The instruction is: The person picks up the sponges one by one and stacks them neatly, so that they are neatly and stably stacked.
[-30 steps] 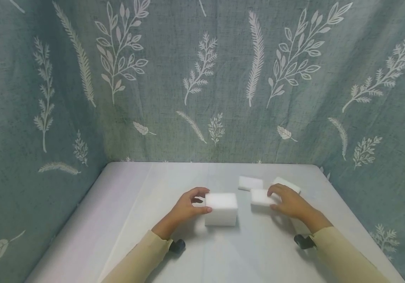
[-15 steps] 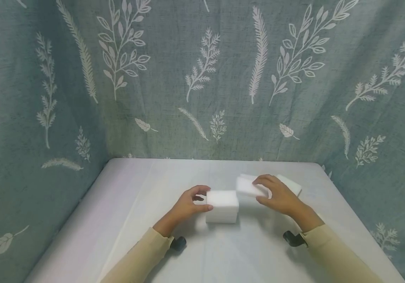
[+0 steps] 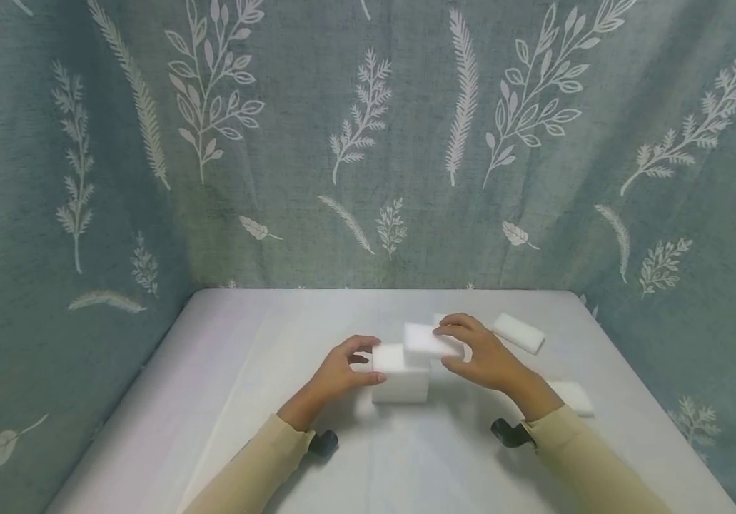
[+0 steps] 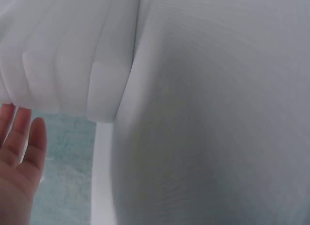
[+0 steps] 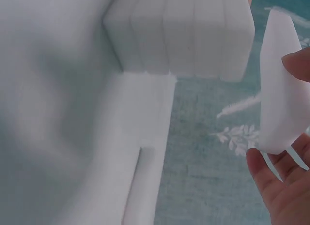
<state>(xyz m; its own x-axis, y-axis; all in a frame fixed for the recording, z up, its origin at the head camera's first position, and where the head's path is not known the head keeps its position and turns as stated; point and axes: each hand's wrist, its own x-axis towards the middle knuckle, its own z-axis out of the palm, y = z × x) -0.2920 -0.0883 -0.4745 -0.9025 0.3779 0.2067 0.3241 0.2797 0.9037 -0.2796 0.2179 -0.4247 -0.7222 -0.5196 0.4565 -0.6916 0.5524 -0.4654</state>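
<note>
A stack of white sponge blocks (image 3: 400,377) stands on the white table (image 3: 245,371). My left hand (image 3: 370,362) grips the stack's left end, thumb in front and fingers curled behind. My right hand (image 3: 445,348) pinches a single white sponge (image 3: 424,341) and holds it just above the stack's right top edge. In the left wrist view the stack (image 4: 63,55) fills the upper left above my fingers (image 4: 19,152). The right wrist view shows the stack (image 5: 184,31) ahead and the held sponge (image 5: 283,84) on edge at the right.
One loose white sponge (image 3: 518,332) lies at the back right and another (image 3: 572,397) beside my right forearm. A third sponge (image 3: 437,318) peeks out behind my right hand. Leaf-patterned cloth walls (image 3: 368,143) close off the table's back and sides.
My right hand lifted a sponge off the table at the right and carried it left and up to the stack. This uncovered a sponge near my forearm. The left hand stayed put.
</note>
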